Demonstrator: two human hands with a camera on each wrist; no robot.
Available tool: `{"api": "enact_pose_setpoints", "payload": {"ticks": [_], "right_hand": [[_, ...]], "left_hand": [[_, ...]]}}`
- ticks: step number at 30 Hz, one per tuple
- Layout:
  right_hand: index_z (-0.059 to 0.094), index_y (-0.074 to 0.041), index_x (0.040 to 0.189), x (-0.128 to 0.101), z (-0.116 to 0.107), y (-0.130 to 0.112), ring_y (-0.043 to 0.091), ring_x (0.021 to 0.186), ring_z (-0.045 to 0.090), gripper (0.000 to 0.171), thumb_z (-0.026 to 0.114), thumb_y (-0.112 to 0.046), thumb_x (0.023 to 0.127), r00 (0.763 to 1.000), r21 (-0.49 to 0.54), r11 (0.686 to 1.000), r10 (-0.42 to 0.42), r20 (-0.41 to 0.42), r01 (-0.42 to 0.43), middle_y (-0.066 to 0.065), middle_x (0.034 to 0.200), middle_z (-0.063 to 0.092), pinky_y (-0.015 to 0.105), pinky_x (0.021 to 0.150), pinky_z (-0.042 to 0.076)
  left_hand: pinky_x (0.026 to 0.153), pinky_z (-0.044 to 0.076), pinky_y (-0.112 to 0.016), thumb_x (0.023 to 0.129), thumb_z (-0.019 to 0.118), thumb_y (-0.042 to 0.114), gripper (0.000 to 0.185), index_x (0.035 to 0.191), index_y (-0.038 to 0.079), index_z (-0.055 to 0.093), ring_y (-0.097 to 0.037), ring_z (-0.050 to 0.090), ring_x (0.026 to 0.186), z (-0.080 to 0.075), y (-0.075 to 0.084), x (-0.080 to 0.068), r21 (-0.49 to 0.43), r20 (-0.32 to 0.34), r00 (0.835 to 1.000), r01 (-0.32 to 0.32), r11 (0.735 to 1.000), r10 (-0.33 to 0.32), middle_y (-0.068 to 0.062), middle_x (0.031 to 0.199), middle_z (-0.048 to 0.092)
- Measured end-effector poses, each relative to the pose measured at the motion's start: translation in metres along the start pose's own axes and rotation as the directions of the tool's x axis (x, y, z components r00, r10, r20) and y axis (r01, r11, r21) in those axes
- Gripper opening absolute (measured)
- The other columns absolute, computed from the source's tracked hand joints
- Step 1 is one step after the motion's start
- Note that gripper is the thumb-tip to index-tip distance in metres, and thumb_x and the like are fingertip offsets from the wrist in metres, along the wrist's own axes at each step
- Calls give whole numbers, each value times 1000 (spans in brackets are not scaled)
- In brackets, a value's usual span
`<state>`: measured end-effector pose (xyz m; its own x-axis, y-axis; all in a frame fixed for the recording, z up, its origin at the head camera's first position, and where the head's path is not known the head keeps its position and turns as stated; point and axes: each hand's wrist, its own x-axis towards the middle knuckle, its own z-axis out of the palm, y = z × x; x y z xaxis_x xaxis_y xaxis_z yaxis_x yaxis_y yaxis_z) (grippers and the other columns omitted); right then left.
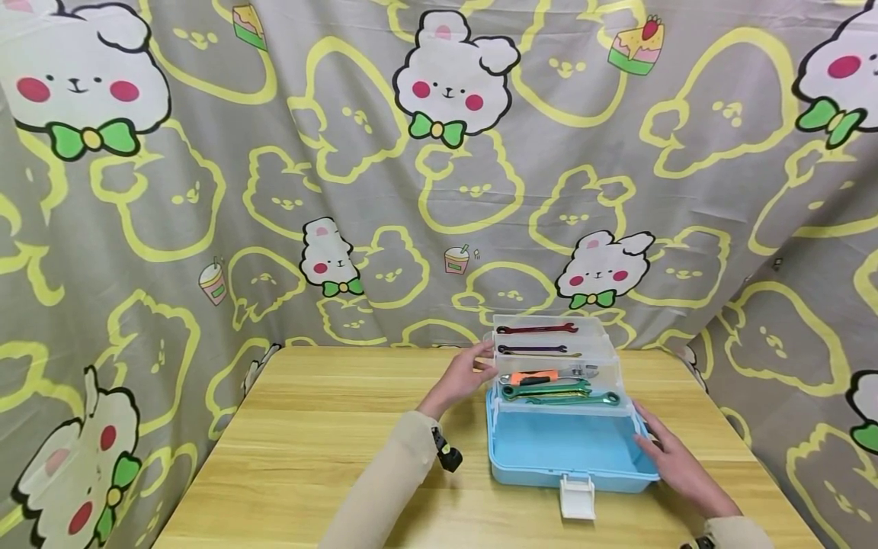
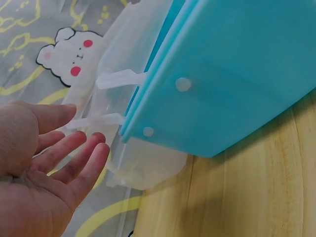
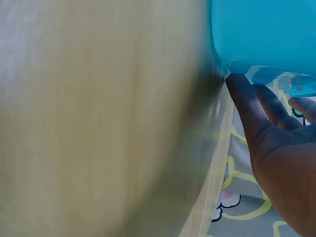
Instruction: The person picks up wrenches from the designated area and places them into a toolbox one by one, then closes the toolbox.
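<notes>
Head view showed the right hand [image 1: 675, 461] with straight fingers against the blue toolbox's [image 1: 569, 450] near right side on the table [image 1: 309, 427]. Farther back, the left hand [image 1: 466, 375] lay relaxed beside its clear trays [image 1: 549, 358], holding nothing.

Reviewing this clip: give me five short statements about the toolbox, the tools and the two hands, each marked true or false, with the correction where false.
1. The blue toolbox stands open with its clear trays stepped back. True.
2. The left hand grips the red wrench. False: its fingers are straight, at the left side of the clear trays; the red wrench lies in the top tray.
3. The right hand is at the right end of the toolbox. True.
4. The bottom compartment of the toolbox is packed with tools. False: it shows only bare blue floor.
5. The toolbox stands on a wooden table. True.
</notes>
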<state>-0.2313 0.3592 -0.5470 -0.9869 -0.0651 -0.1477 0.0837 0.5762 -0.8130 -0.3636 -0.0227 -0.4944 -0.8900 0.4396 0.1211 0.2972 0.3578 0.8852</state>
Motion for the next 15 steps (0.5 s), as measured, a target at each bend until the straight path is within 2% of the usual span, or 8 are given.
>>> {"api": "enact_pose_setpoints", "payload": {"ticks": [5, 8, 12, 15], "right_hand": [[2, -12, 167, 2, -2, -1, 67, 146, 10, 74, 46, -32, 112, 1000, -4, 1000, -12, 10, 12, 40, 165, 3, 78, 114, 20], [6, -6, 167, 2, -6, -3, 67, 144, 22, 75, 48, -35, 111, 1000, -28, 999, -22, 13, 22, 42, 163, 12, 74, 113, 32], [12, 0, 165, 3, -17, -11, 63, 138, 38, 76, 46, -41, 111, 999, -76, 996, -40, 9, 40, 40, 159, 26, 65, 104, 48], [10, 2, 164, 8, -27, -21, 61, 137, 41, 77, 44, -43, 111, 997, -91, 993, -77, 5, 77, 39, 159, 29, 61, 102, 51]], "left_hand": [[93, 60, -35, 103, 65, 14, 58, 157, 13, 45, -30, 66, 121, 0, -2, -2, -4, -7, 1000, 19, 1000, -19, -13, 145, 58], [94, 60, -34, 103, 65, 15, 58, 157, 14, 44, -29, 65, 122, 0, -4, -4, -10, 4, 1000, 21, 1000, -21, -13, 147, 57], [93, 60, -33, 103, 66, 16, 59, 157, 14, 44, -27, 65, 122, 0, -5, -8, -34, 29, 1000, 11, 999, -10, -12, 148, 56], [93, 60, -32, 102, 67, 15, 61, 158, 15, 43, -26, 65, 122, -1, -5, -12, -45, 43, 999, -2, 999, 4, -12, 149, 56]]}}
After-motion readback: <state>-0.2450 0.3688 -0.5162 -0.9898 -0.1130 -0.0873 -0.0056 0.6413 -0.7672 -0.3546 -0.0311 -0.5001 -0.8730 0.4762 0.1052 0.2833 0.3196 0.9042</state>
